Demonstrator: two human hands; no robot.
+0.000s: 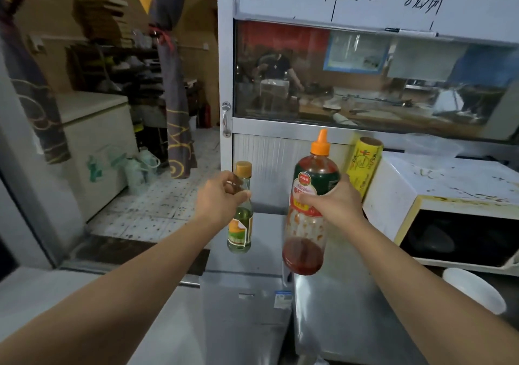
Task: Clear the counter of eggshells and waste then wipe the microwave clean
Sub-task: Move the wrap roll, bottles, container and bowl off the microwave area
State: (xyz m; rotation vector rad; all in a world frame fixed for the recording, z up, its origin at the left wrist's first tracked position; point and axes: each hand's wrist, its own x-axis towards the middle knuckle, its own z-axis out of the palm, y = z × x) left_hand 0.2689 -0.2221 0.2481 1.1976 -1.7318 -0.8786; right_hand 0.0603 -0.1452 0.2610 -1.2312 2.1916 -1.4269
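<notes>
Both forearms run out of frame at the bottom, and the bottle labels are too blurry to read. Left hand (217,199) has its fingers curled round the neck of a small glass bottle (240,218) with pale liquid, held up, arm stretched forward. Right hand (335,199) wraps the middle of a big sauce bottle (309,215) with an orange nozzle, tilted slightly. The stained white microwave (438,207) sits right, cut off by the edge, a yellow wrap roll (363,162) leaning behind it.

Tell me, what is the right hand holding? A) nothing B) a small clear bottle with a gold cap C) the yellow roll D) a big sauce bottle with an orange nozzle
D: the right hand grips the big sauce bottle around its middle, orange nozzle up, red sauce pooled at its bottom.
</notes>
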